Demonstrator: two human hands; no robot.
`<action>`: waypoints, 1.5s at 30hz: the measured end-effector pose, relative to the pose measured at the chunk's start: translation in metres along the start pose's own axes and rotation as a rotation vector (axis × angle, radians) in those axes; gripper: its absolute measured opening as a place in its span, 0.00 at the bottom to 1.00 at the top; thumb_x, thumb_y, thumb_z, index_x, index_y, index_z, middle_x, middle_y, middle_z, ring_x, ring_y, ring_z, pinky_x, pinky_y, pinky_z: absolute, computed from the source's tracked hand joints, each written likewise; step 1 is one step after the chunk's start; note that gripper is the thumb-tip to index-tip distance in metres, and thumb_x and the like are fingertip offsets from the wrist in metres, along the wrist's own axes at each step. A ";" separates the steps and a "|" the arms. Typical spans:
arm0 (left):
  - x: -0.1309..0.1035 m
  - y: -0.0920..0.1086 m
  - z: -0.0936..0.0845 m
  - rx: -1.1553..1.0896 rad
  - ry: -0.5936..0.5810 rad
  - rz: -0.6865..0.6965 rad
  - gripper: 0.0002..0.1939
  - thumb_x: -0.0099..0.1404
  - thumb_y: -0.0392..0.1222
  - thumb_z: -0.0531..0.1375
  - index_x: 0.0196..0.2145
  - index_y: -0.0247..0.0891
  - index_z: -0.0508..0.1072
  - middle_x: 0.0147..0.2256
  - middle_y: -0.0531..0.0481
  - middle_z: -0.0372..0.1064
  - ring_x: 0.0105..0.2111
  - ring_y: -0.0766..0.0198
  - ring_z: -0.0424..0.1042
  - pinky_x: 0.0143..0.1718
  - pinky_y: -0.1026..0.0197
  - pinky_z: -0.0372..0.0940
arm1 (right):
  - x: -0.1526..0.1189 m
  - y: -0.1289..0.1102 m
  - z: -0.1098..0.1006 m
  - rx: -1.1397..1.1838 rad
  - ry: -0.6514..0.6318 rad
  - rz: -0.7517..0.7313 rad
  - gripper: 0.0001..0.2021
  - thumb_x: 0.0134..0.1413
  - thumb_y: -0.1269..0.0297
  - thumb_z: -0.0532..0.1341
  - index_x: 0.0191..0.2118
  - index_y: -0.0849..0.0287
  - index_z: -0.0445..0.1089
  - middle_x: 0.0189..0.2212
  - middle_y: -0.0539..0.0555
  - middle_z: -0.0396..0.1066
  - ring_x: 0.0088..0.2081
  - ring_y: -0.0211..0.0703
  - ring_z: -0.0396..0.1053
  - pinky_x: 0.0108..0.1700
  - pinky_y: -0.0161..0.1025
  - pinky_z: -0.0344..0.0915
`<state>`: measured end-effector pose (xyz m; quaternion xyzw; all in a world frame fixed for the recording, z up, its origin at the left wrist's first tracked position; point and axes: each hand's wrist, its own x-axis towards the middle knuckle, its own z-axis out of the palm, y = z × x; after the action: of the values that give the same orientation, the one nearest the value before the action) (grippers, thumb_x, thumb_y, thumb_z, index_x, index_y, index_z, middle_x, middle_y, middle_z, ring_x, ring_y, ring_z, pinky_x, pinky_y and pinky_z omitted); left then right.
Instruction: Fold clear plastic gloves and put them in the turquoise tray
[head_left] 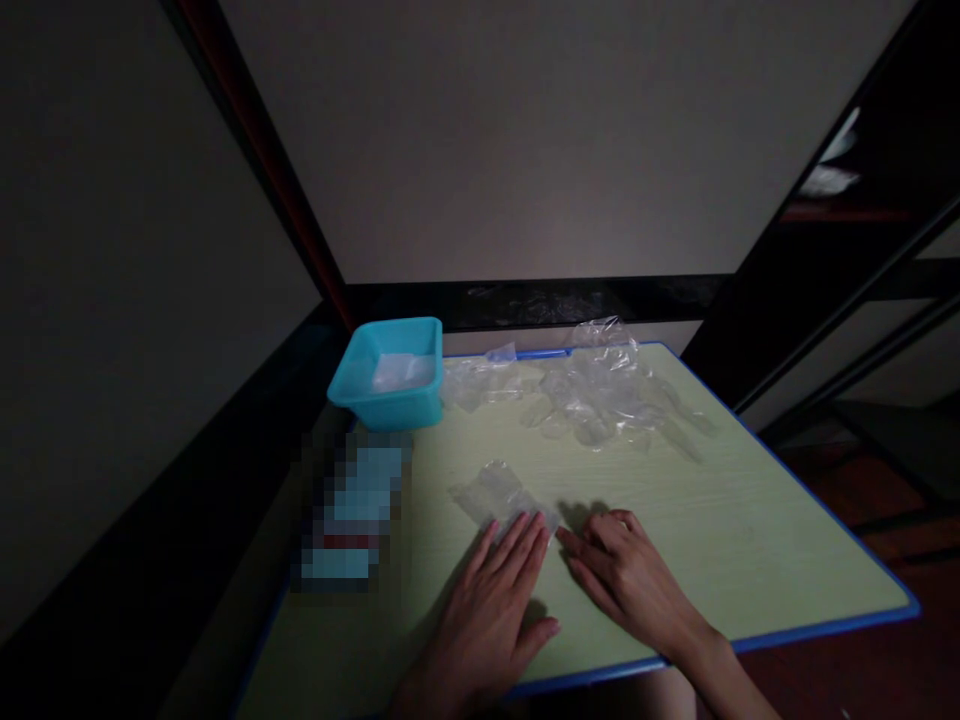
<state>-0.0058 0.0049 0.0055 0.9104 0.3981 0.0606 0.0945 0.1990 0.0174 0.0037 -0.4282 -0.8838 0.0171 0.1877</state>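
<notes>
One clear plastic piece we're apparently flattening: left hand flat, right hand curled (pinch? can't tell); next calls for steadying.

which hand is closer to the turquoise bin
Left. The left hand lies nearer the person and to the right of the turquoise bin, fingertips on a clear plastic piece; the right hand is farther to the right.
</notes>
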 end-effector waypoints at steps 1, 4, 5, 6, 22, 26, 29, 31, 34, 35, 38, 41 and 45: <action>0.000 0.000 0.000 0.002 -0.002 -0.001 0.40 0.60 0.50 0.54 0.61 0.38 0.35 0.62 0.49 0.33 0.60 0.57 0.37 0.59 0.50 0.37 | 0.000 0.000 0.000 -0.003 0.008 0.000 0.14 0.57 0.66 0.52 0.49 0.59 0.65 0.29 0.54 0.64 0.34 0.41 0.62 0.41 0.42 0.55; 0.001 -0.001 0.001 0.000 0.000 0.003 0.39 0.60 0.50 0.54 0.61 0.39 0.35 0.62 0.49 0.33 0.60 0.57 0.37 0.59 0.49 0.36 | -0.001 0.001 0.001 -0.010 0.046 0.006 0.14 0.58 0.66 0.51 0.47 0.60 0.66 0.29 0.54 0.65 0.34 0.42 0.62 0.41 0.42 0.55; 0.001 -0.001 0.001 -0.002 0.002 0.007 0.39 0.60 0.50 0.54 0.61 0.39 0.35 0.62 0.49 0.33 0.60 0.57 0.37 0.59 0.49 0.36 | -0.001 0.001 0.001 -0.014 0.053 0.006 0.14 0.58 0.65 0.51 0.48 0.60 0.65 0.29 0.55 0.65 0.34 0.42 0.62 0.41 0.42 0.55; 0.000 -0.001 0.001 -0.004 0.002 0.012 0.39 0.60 0.50 0.54 0.61 0.40 0.35 0.62 0.49 0.33 0.60 0.56 0.37 0.59 0.49 0.37 | -0.001 0.001 0.001 -0.021 0.049 0.009 0.14 0.58 0.65 0.51 0.48 0.59 0.65 0.30 0.55 0.66 0.34 0.42 0.62 0.42 0.43 0.55; -0.002 -0.017 -0.002 0.008 -0.006 -0.036 0.37 0.60 0.49 0.55 0.60 0.46 0.39 0.62 0.50 0.34 0.60 0.56 0.37 0.58 0.47 0.40 | 0.002 -0.001 0.000 -0.029 -0.042 0.073 0.15 0.56 0.62 0.54 0.49 0.55 0.64 0.34 0.55 0.64 0.38 0.44 0.61 0.43 0.43 0.56; -0.006 -0.041 -0.006 0.052 0.040 -0.121 0.32 0.62 0.45 0.52 0.60 0.45 0.41 0.62 0.50 0.36 0.60 0.57 0.37 0.58 0.47 0.41 | 0.001 0.000 0.002 -0.030 -0.033 0.072 0.15 0.56 0.61 0.54 0.50 0.54 0.64 0.34 0.55 0.64 0.37 0.44 0.61 0.42 0.43 0.57; -0.009 -0.055 -0.007 0.067 0.084 -0.183 0.30 0.63 0.43 0.51 0.60 0.42 0.43 0.62 0.47 0.37 0.60 0.56 0.37 0.57 0.46 0.43 | 0.001 0.001 0.002 -0.037 -0.024 0.059 0.15 0.56 0.61 0.53 0.50 0.54 0.64 0.33 0.55 0.65 0.37 0.44 0.62 0.42 0.44 0.58; -0.010 -0.058 -0.008 0.069 0.116 -0.222 0.30 0.63 0.43 0.50 0.60 0.39 0.43 0.61 0.45 0.38 0.60 0.55 0.37 0.57 0.46 0.43 | 0.001 0.000 0.002 -0.038 -0.026 0.058 0.15 0.56 0.61 0.53 0.50 0.54 0.64 0.34 0.55 0.65 0.37 0.44 0.62 0.43 0.44 0.58; -0.006 -0.050 -0.009 0.063 0.132 -0.230 0.32 0.63 0.43 0.51 0.60 0.36 0.43 0.61 0.43 0.37 0.60 0.56 0.36 0.58 0.47 0.43 | 0.001 0.000 0.002 -0.030 -0.039 0.060 0.16 0.56 0.61 0.53 0.50 0.54 0.63 0.34 0.55 0.64 0.37 0.45 0.61 0.43 0.44 0.58; -0.003 -0.044 -0.010 0.059 0.121 -0.210 0.32 0.62 0.44 0.51 0.60 0.35 0.42 0.61 0.43 0.36 0.60 0.56 0.36 0.58 0.48 0.43 | 0.001 0.000 0.002 -0.028 -0.042 0.060 0.16 0.56 0.61 0.53 0.50 0.54 0.63 0.34 0.55 0.64 0.37 0.45 0.61 0.43 0.45 0.58; 0.007 -0.026 -0.011 0.043 0.068 -0.106 0.35 0.61 0.46 0.53 0.60 0.33 0.41 0.62 0.43 0.34 0.60 0.58 0.35 0.59 0.53 0.43 | 0.000 0.001 0.004 -0.023 -0.049 0.054 0.17 0.56 0.62 0.54 0.51 0.55 0.62 0.34 0.56 0.64 0.37 0.45 0.60 0.42 0.45 0.58; 0.019 -0.014 -0.011 0.035 0.070 -0.021 0.33 0.62 0.47 0.52 0.60 0.32 0.43 0.62 0.43 0.35 0.60 0.58 0.35 0.59 0.56 0.44 | -0.001 0.002 0.006 -0.025 -0.053 0.054 0.16 0.56 0.63 0.54 0.51 0.56 0.63 0.34 0.56 0.63 0.38 0.46 0.60 0.43 0.45 0.57; 0.030 -0.012 -0.008 0.048 0.065 0.022 0.30 0.63 0.44 0.51 0.59 0.30 0.46 0.61 0.42 0.37 0.60 0.58 0.35 0.59 0.56 0.43 | 0.000 0.001 0.006 -0.053 -0.061 0.058 0.16 0.56 0.63 0.54 0.50 0.55 0.63 0.34 0.55 0.64 0.38 0.46 0.60 0.43 0.45 0.57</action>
<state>0.0042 0.0364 0.0119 0.9143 0.3923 0.0817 0.0592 0.1982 0.0189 -0.0023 -0.4576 -0.8765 0.0121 0.1489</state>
